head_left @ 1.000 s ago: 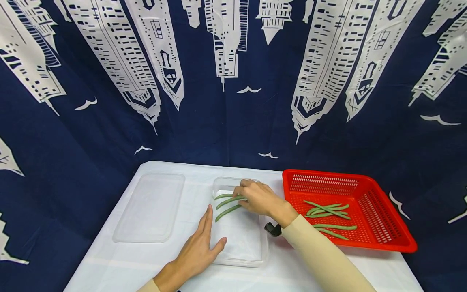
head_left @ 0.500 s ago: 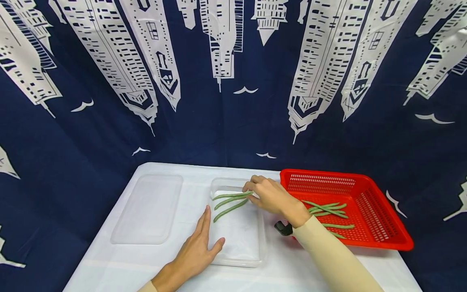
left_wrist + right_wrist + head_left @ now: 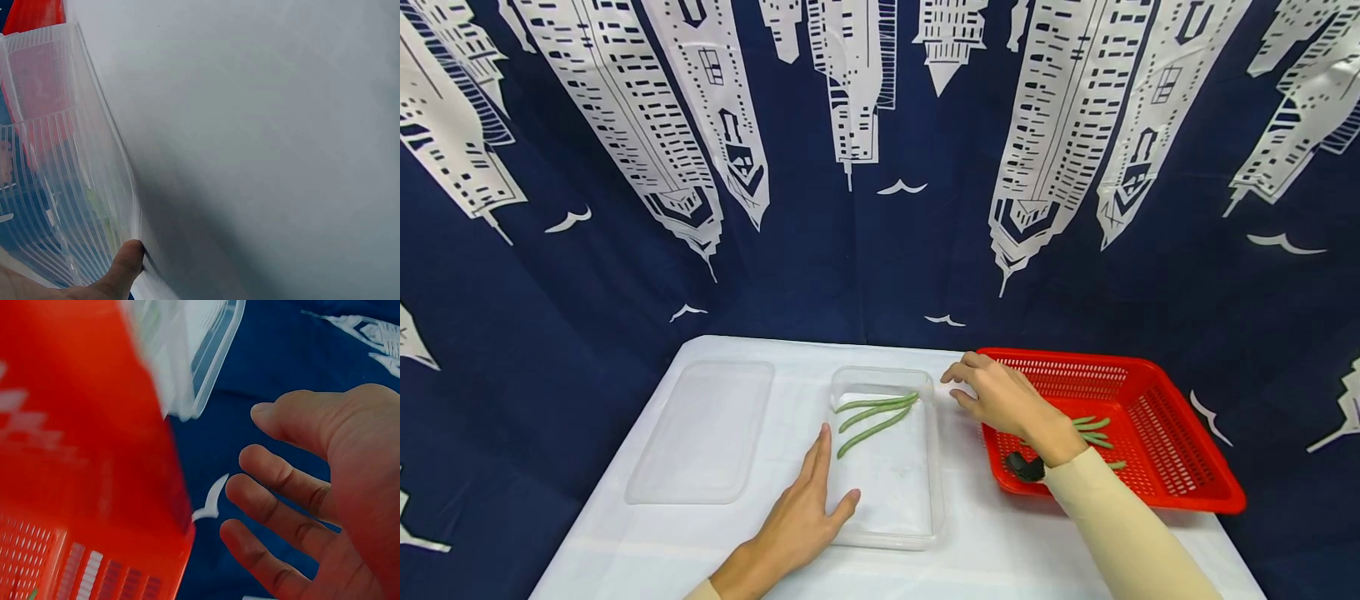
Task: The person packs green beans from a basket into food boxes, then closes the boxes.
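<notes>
Three green beans [image 3: 874, 430] lie side by side in the far half of a clear plastic container [image 3: 891, 500], their right ends close together. My left hand [image 3: 793, 521] is at the container's near left side, fingers straight; in the left wrist view the thumb [image 3: 125, 265] touches the container's edge. Between the container and the red basket [image 3: 1195, 467], my right hand [image 3: 1000, 400] hovers with loosely bent fingers and nothing in them. More green beans [image 3: 1093, 433] lie in the basket, partly hidden by the right wrist. The right wrist view shows bare fingertips beside the basket.
A flat, clear lid [image 3: 700, 433] lies on the left of the white table [image 3: 647, 550]. A dark blue cloth [image 3: 865, 267] with white buildings hangs behind. The basket's raised rim stands at the right, under my right forearm.
My right hand has let go of a green bean in the container and moved right, towards the basket. My left hand has stayed at the container.
</notes>
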Motion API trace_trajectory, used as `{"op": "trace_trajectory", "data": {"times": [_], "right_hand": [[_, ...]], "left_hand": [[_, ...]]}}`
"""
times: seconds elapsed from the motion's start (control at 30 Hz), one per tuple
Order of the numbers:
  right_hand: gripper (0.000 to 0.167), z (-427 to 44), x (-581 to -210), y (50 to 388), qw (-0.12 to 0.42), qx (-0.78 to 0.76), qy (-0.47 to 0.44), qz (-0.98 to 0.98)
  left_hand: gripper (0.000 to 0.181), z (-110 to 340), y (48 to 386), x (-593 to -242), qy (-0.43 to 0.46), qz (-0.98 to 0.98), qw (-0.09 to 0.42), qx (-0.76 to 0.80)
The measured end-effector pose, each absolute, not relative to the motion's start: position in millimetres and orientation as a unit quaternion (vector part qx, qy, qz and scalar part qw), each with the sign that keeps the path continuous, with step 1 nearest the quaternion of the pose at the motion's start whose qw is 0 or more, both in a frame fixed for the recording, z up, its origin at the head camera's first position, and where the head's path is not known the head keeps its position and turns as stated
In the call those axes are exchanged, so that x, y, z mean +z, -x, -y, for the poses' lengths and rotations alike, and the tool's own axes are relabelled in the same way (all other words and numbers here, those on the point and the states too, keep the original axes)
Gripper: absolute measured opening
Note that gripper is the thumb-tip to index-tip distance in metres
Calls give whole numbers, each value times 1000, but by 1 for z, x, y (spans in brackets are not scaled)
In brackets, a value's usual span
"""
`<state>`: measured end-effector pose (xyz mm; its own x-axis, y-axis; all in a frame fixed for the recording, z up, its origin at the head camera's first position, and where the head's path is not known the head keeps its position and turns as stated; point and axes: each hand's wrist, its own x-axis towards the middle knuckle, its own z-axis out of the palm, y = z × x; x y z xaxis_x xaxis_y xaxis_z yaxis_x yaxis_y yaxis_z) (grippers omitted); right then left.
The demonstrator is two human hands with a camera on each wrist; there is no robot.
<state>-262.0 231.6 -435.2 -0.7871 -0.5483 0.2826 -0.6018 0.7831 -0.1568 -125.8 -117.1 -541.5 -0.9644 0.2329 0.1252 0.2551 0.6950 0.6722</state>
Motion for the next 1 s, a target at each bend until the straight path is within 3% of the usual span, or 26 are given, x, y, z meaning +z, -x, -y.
{"op": "trace_trajectory", "data": {"times": [0.63,1.0], "right_hand": [[31,-318,-443,270,69,136,-237,959],[28,-354,-459,277,30,152,-226,962]], "left_hand": [[107,117,127,-541,127,922,8,-366],[109,116,128,-544,121,923,5,-364]]}}
